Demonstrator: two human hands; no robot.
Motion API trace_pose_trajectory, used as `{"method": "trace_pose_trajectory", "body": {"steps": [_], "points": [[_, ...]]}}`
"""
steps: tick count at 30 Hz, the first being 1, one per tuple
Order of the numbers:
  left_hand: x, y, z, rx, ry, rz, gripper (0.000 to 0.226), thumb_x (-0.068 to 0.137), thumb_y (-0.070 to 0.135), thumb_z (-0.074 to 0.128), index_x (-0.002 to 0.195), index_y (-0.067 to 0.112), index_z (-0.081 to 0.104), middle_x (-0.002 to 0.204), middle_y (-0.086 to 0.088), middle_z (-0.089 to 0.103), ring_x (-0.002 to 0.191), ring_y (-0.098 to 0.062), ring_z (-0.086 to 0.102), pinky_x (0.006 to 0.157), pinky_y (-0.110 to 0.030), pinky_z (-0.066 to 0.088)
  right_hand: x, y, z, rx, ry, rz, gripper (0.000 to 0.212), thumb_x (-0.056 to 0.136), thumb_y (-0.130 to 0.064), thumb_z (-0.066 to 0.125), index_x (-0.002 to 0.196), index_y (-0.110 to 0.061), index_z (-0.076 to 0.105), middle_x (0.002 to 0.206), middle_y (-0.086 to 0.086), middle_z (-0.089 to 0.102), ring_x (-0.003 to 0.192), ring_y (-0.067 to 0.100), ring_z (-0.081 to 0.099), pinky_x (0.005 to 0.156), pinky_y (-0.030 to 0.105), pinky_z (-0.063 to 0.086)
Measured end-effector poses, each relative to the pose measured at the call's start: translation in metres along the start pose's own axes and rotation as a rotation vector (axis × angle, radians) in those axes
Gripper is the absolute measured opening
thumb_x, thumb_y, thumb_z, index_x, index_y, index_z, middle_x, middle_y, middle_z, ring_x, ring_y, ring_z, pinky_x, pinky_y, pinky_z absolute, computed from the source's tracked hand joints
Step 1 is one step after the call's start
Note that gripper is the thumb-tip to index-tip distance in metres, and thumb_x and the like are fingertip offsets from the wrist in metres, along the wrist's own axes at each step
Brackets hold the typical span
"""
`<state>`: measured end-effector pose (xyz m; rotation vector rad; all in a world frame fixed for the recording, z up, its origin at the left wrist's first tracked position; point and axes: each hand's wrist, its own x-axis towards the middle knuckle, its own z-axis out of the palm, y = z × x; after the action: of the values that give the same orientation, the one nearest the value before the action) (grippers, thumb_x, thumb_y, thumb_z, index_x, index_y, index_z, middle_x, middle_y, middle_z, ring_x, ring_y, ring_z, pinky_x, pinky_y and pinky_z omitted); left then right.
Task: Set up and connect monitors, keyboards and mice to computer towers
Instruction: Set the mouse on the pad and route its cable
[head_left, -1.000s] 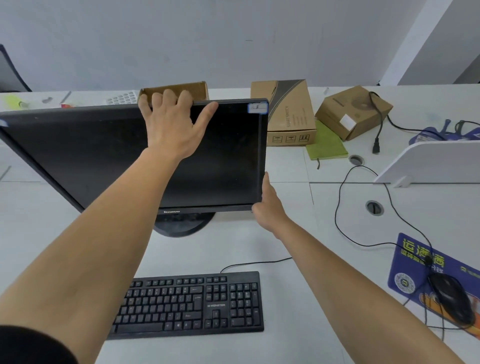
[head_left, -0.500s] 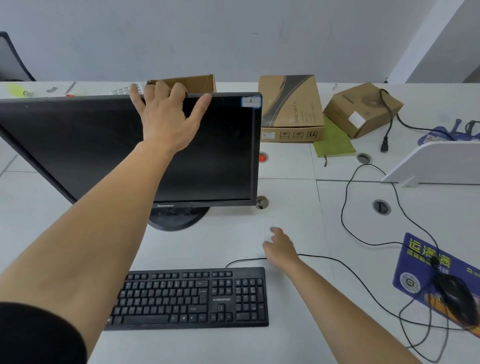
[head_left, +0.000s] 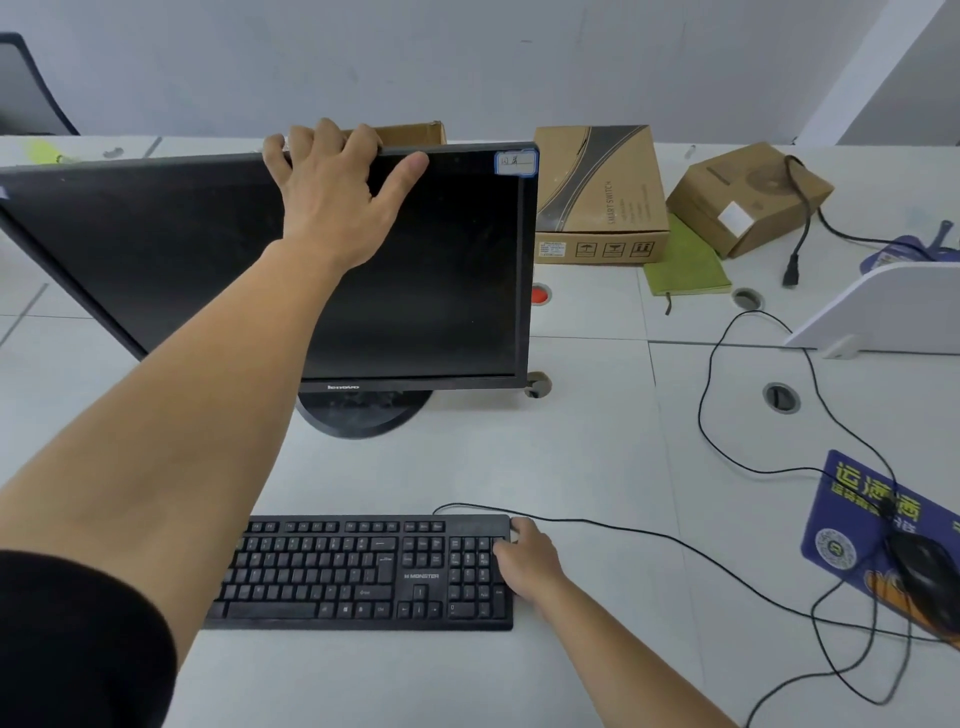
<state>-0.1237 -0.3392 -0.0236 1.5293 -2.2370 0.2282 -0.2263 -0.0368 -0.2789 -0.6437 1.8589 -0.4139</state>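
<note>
The monitor (head_left: 441, 270) stands upright on its round base (head_left: 363, 415) at the left-centre of the bench (head_left: 571, 457), screen dark and facing the camera. The left hand (head_left: 332, 192) grips the monitor's top edge: the fingers are curled over the bezel toward the rear and the thumb is spread across the upper front of the screen. A small white label (head_left: 515, 162) is fixed to the upper right corner of the bezel. The keyboard (head_left: 363, 571) lies flat on the bench in front of the monitor base, apart from it. The right hand (head_left: 524, 558) holds the keyboard's right end, with the thumb on the numeric keys and the fingers curled round the far right corner. The keyboard cable (head_left: 649, 535) leaves the rear edge and runs right across the bench. The mouse (head_left: 924, 577) rests on a blue mouse pad (head_left: 841, 519) at the right edge, well apart from both hands. Behind the monitor, a printed cardboard box (head_left: 597, 192) stands just beside its right edge; a green notebook (head_left: 685, 260) and a second box (head_left: 743, 197) lie further right.
</note>
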Motion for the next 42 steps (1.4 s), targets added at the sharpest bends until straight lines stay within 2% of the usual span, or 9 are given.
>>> {"method": "trace_pose_trajectory", "body": {"steps": [9, 21, 24, 27, 29, 31, 35, 38, 42], "points": [[-0.003, -0.014, -0.002, 0.022, -0.008, 0.048, 0.067, 0.095, 0.073, 0.023, 0.111, 0.016, 0.054, 0.114, -0.014, 0.052, 0.118, -0.038, 0.04, 0.111, -0.052, 0.019, -0.005, -0.005, 0.009, 0.017, -0.032, -0.001, 0.034, 0.09, -0.02, 0.048, 0.124, -0.022, 0.054, 0.114, 0.003, 0.062, 0.106, 0.021, 0.057, 0.079, 0.028, 0.041], [-0.01, -0.021, -0.007, 0.023, -0.066, 0.015, 0.069, 0.094, 0.074, 0.02, 0.118, 0.018, 0.052, 0.121, -0.017, 0.049, 0.126, -0.042, 0.036, 0.118, -0.055, 0.009, -0.019, -0.003, -0.009, -0.123, -0.174, -0.058, 0.03, 0.091, -0.018, 0.048, 0.12, -0.021, 0.046, 0.096, -0.008, 0.057, 0.094, 0.016, 0.054, 0.074, 0.025, 0.038], [-0.015, -0.011, -0.011, -0.039, -0.1, -0.052, 0.071, 0.094, 0.074, 0.015, 0.124, 0.021, 0.051, 0.133, -0.017, 0.045, 0.139, -0.038, 0.026, 0.12, -0.059, -0.005, -0.026, -0.006, -0.026, -0.119, -0.111, -0.07, 0.05, 0.096, -0.019, 0.049, 0.145, -0.016, 0.039, 0.137, 0.003, 0.053, 0.128, 0.022, 0.049, 0.097, 0.027, 0.037], [-0.033, 0.006, -0.007, -0.172, -0.076, -0.142, 0.068, 0.098, 0.068, 0.014, 0.142, 0.023, 0.039, 0.161, -0.016, 0.017, 0.152, -0.032, -0.002, 0.117, -0.058, -0.014, -0.035, -0.002, -0.051, -0.068, -0.011, -0.094, 0.053, 0.096, -0.021, 0.05, 0.148, -0.018, 0.04, 0.134, 0.003, 0.054, 0.125, 0.02, 0.051, 0.103, 0.03, 0.041], [-0.061, 0.03, 0.002, -0.239, 0.04, -0.131, 0.062, 0.102, 0.058, 0.024, 0.15, 0.019, 0.031, 0.164, -0.014, 0.009, 0.153, -0.031, -0.003, 0.12, -0.055, -0.007, -0.039, 0.007, -0.072, -0.02, 0.044, -0.097, 0.05, 0.096, -0.021, 0.051, 0.145, -0.019, 0.044, 0.126, 0.0, 0.057, 0.116, 0.018, 0.055, 0.097, 0.029, 0.045], [-0.1, 0.066, 0.015, -0.324, 0.122, -0.095, 0.051, 0.103, 0.045, 0.039, 0.144, 0.014, 0.04, 0.159, -0.015, 0.025, 0.15, -0.031, 0.017, 0.121, -0.052, 0.009, -0.044, 0.021, -0.097, 0.025, 0.099, -0.083, 0.048, 0.095, -0.02, 0.05, 0.143, -0.019, 0.046, 0.115, -0.004, 0.06, 0.109, 0.017, 0.058, 0.091, 0.028, 0.047], [-0.191, 0.144, 0.06, -0.556, -0.361, -0.055, 0.036, 0.101, 0.037, 0.049, 0.127, 0.013, 0.058, 0.13, -0.005, 0.059, 0.119, -0.025, 0.056, 0.102, -0.041, 0.038, -0.057, 0.064, -0.147, 0.057, 0.215, -0.007, 0.046, 0.095, -0.017, 0.049, 0.141, -0.017, 0.049, 0.106, -0.008, 0.061, 0.102, 0.015, 0.056, 0.083, 0.023, 0.041], [-0.254, 0.19, 0.094, -0.482, -0.672, 0.078, 0.038, 0.102, 0.04, 0.047, 0.131, 0.017, 0.054, 0.132, -0.002, 0.056, 0.117, -0.023, 0.055, 0.098, -0.037, 0.04, -0.07, 0.102, -0.176, 0.073, 0.286, 0.043, 0.045, 0.097, -0.016, 0.047, 0.142, -0.016, 0.048, 0.131, 0.003, 0.06, 0.116, 0.02, 0.055, 0.087, 0.021, 0.038], [-0.308, 0.247, 0.114, -0.429, -0.96, 0.16, 0.042, 0.1, 0.039, 0.049, 0.137, 0.018, 0.048, 0.14, -0.004, 0.046, 0.125, -0.023, 0.049, 0.103, -0.04, 0.041, -0.085, 0.163, -0.212, 0.103, 0.354, 0.117, 0.046, 0.097, -0.019, 0.051, 0.143, -0.016, 0.048, 0.138, 0.007, 0.055, 0.125, 0.021, 0.052, 0.091, 0.021, 0.036]]}}
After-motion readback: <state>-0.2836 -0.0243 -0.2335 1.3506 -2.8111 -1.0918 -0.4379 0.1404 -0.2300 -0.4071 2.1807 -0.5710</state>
